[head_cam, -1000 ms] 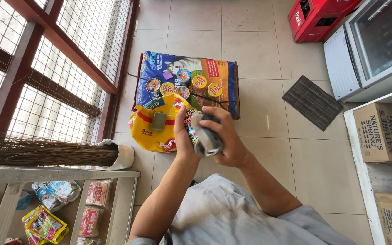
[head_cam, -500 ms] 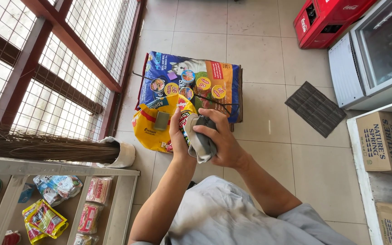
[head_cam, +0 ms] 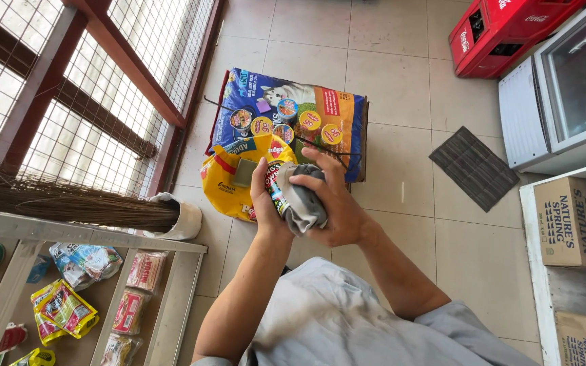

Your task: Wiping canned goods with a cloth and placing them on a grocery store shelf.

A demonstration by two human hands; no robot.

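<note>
1. From my remote feed, I saw both hands raised together over the tiled floor (head_cam: 401, 74), in front of the person's grey shirt (head_cam: 334, 318).
2. The left hand (head_cam: 264, 203) was closed around a can (head_cam: 276, 188), a small one with a red, white and black label, held upright with its top hidden behind the fingers.
3. The right hand (head_cam: 334, 207) was closed on a grey cloth (head_cam: 303, 200), pressing it against the can's right side, so cloth and can were touching.
4. I could not tell whether the cloth wrapped fully around the can.
5. Directly below the hands, on the floor, lay a yellow bag (head_cam: 228, 179), and just behind it a larger blue bag (head_cam: 286, 112) with round price stickers, the 2 overlapping.
6. A dark mat (head_cam: 473, 168) lay on the tiles to the right, near a white cooler (head_cam: 557, 102), with a red crate (head_cam: 503, 30) beyond it.
7. On the right edge stood cardboard boxes (head_cam: 571, 220) on a white shelf.
8. On the left, a broom (head_cam: 69, 203) lay along the top of a rack (head_cam: 184, 285) holding snack packets (head_cam: 62, 312), beside a wire-mesh wall (head_cam: 69, 102) with red framing.
</note>
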